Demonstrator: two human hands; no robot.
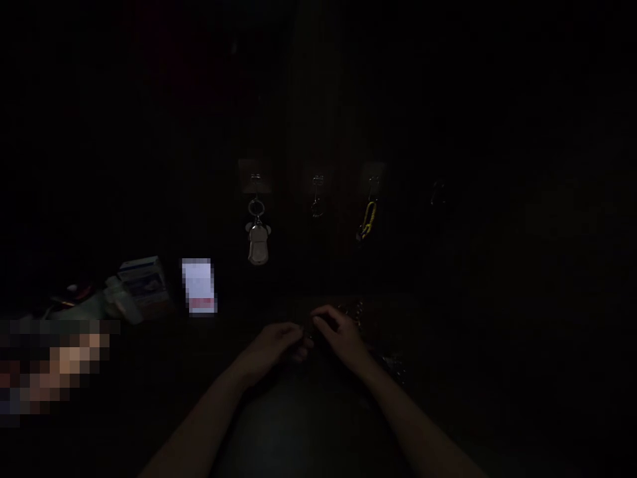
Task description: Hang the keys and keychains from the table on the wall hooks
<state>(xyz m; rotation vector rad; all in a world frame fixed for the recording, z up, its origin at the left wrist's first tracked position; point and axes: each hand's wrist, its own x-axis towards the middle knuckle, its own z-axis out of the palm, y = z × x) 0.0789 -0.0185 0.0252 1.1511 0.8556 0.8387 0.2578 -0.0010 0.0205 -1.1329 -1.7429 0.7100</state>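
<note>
In very dim light, the person's left hand [279,338] and right hand [341,332] come near each other at the middle of the scene, just apart. The left hand's fingers are curled narrow, their tips beside a small shiny piece [310,336] that lies between the two hands; it is too dark to tell whether they grip it. The right hand's thumb and forefinger also stand narrow, their tips near the same piece, and whether they hold anything cannot be told.

Just beyond the right hand runs what looks like a beaded strand [359,312], and a clear, glinting packet [393,365] lies to the right of its wrist.

On the far side, a keychain with a pale animal-shaped tag [258,244] hangs from a hook [255,177] on the left. Right of it hang a small metal ring [317,209], then a yellow cord loop [369,216], and farther right a faint curved ring [438,192]. To the left, a bright white rectangle [200,285] stands near a printed box [146,282].
</note>
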